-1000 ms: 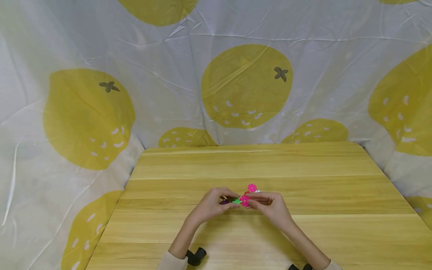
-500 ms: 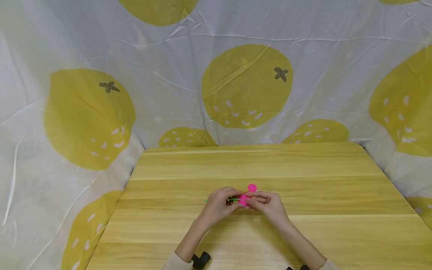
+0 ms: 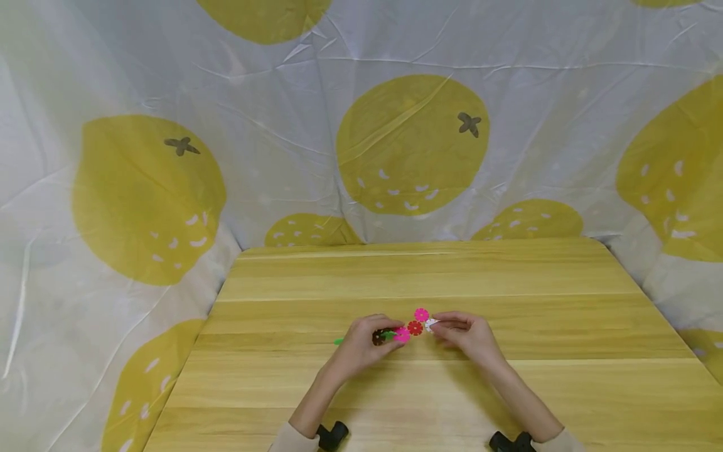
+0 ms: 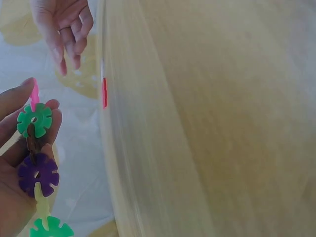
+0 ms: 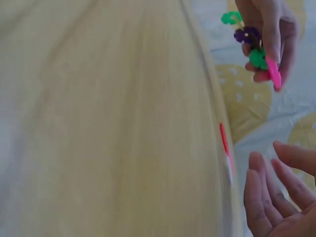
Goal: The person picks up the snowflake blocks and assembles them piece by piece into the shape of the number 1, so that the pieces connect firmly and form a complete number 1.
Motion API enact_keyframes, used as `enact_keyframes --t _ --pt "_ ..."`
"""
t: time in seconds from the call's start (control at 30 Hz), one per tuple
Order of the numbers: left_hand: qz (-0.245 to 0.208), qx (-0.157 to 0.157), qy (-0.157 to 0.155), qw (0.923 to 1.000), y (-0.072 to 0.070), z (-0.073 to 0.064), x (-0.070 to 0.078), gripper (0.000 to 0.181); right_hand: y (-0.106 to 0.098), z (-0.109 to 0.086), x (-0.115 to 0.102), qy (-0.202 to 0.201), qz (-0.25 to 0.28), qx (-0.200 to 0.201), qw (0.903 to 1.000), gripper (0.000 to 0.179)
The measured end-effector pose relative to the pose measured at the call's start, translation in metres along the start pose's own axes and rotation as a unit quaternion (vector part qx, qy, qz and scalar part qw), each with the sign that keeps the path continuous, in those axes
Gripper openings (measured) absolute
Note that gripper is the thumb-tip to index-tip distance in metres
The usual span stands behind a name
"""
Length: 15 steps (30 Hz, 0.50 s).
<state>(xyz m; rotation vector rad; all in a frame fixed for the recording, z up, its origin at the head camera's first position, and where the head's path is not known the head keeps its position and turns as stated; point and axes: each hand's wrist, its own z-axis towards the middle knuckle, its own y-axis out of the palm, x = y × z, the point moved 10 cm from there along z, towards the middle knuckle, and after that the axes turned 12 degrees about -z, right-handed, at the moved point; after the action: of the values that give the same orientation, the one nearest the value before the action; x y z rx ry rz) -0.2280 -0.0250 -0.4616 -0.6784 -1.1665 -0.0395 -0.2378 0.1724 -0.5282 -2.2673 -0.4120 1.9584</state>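
Observation:
My left hand [image 3: 361, 344] holds a chain of notched plastic snowflake discs, pinching it near a pink disc [image 3: 401, 334] at one end. In the left wrist view, a green disc [image 4: 43, 116], a brown disc [image 4: 31, 140], a purple disc [image 4: 47, 173], a yellow disc [image 4: 43, 202] and another green disc [image 4: 52, 229] follow along the chain. My right hand [image 3: 473, 336] hovers by a loose white disc [image 3: 430, 325]; in the right wrist view its thumb and fingers are apart, holding nothing. A red disc [image 3: 415, 328] and a second pink disc [image 3: 421, 314] lie beside the white one.
The wooden table [image 3: 452, 402] extends around both hands, with a lemon-print cloth [image 3: 282, 138] hanging behind and at its sides. Black wrist mounts [image 3: 333, 435] sit at both cuffs.
My right hand has let go of the pink disc at the chain's end and moved right to the white disc, uncovering the red one. The left hand keeps the chain.

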Motion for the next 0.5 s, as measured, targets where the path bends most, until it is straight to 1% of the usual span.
enact_keyframes --t 0.13,0.2,0.33,0.5 --pt "-0.011 -0.003 0.0 0.9999 -0.001 -0.001 -0.001 0.028 -0.008 0.006 -0.004 -0.026 -0.05 -0.007 0.9984 0.039" --pt "-0.015 -0.003 0.001 0.9999 -0.001 -0.001 -0.001 0.028 -0.011 0.009 -0.005 -0.033 -0.076 -0.006 0.9965 0.038" --pt "-0.022 0.0 -0.003 0.9997 -0.004 -0.003 -0.003 0.028 -0.013 0.013 -0.002 -0.027 -0.111 -0.006 0.9935 0.038" --pt "-0.027 0.004 -0.007 0.9996 -0.007 -0.005 -0.004 0.029 -0.012 0.017 0.002 -0.012 -0.128 -0.005 0.9917 0.038"
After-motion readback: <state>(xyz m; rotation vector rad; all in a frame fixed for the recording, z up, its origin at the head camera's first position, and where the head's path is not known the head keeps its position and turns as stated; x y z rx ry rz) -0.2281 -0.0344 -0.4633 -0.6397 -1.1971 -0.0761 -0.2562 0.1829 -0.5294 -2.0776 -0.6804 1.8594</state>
